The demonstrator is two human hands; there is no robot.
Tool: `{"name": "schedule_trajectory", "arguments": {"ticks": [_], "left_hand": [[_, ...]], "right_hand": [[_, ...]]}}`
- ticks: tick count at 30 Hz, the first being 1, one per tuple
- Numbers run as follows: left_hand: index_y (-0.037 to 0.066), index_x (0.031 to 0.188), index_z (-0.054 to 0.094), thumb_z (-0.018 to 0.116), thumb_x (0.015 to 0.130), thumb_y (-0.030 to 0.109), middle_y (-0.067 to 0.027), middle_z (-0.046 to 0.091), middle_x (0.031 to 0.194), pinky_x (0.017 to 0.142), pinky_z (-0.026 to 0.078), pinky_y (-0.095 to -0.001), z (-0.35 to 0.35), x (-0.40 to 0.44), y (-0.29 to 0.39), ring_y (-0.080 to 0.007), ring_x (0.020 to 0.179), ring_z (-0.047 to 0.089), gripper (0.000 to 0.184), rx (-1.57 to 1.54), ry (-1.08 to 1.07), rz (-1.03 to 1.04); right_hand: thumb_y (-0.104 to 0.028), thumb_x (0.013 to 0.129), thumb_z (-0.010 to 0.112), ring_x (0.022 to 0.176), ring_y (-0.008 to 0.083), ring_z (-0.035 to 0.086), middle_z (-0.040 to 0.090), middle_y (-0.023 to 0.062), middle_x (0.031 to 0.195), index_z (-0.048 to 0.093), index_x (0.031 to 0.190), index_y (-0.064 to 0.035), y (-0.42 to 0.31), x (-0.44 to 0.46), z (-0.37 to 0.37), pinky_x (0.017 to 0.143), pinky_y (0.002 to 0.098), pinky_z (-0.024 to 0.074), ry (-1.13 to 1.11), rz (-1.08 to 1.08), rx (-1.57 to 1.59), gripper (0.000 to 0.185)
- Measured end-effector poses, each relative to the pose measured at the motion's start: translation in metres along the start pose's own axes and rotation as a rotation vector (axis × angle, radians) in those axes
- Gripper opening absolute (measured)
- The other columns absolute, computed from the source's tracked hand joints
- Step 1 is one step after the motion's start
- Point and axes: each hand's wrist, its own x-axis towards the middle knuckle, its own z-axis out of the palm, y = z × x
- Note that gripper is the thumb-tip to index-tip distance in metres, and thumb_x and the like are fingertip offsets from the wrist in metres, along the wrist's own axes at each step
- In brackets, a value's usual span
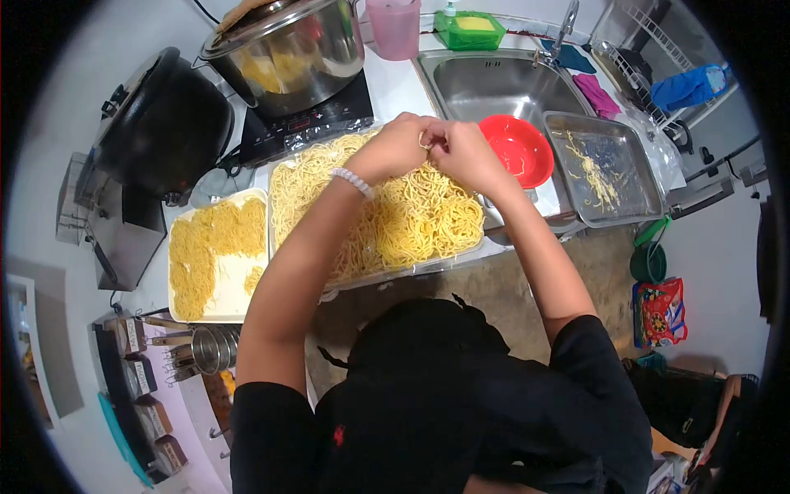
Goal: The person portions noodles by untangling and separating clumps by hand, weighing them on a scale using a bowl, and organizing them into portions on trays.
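My left hand [401,148], with a pale beaded bracelet [352,181] at the wrist, meets my right hand [466,153] above the far edge of a tray of thick yellow noodles [411,218]. The fingers of both hands are closed in a pinch, close together. A thin pale-yellow strand, which looks like a noodle [424,141], shows between them. My fingers partly hide its ends. Clear plastic lines the noodle tray's edge. Just right of my right hand sits a red bowl [517,151] with a few noodle bits inside.
A cream tray [230,284] of thinner noodles stands at the left. Behind are a steel pot [288,62] on an induction cooker [309,115] and a black pot [169,123]. A steel sink [502,82] lies beyond the bowl; a metal tray [609,177] with noodle scraps is at the right.
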Motion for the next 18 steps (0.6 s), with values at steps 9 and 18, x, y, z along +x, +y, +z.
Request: {"name": "schedule_trajectory", "arguments": {"ticks": [9, 18], "left_hand": [[0.005, 0.110, 0.051, 0.067, 0.082, 0.009, -0.0168, 0.053, 0.121, 0.100, 0.040, -0.0411, -0.013, -0.115, 0.053, -0.0332, 0.116, 0.051, 0.033, -0.011, 0.023, 0.109], [0.004, 0.133, 0.040, 0.061, 0.089, 0.019, -0.0217, 0.043, 0.135, 0.107, 0.033, -0.0420, -0.006, -0.142, 0.049, -0.0375, 0.128, 0.040, 0.050, 0.020, 0.050, 0.098]], "right_hand": [[0.005, 0.076, 0.048, 0.083, 0.0317, 0.065, 0.065, 0.0219, 0.088, 0.068, 0.101, -0.0005, -0.014, -0.052, -0.052, 0.077, 0.0372, 0.0502, 0.131, 0.086, 0.013, 0.032], [0.006, 0.079, 0.050, 0.087, 0.0169, 0.060, 0.064, 0.0094, 0.105, 0.057, 0.122, -0.0031, 0.005, -0.123, -0.032, 0.073, 0.0286, 0.0497, -0.063, 0.320, 0.445, 0.044]]}}
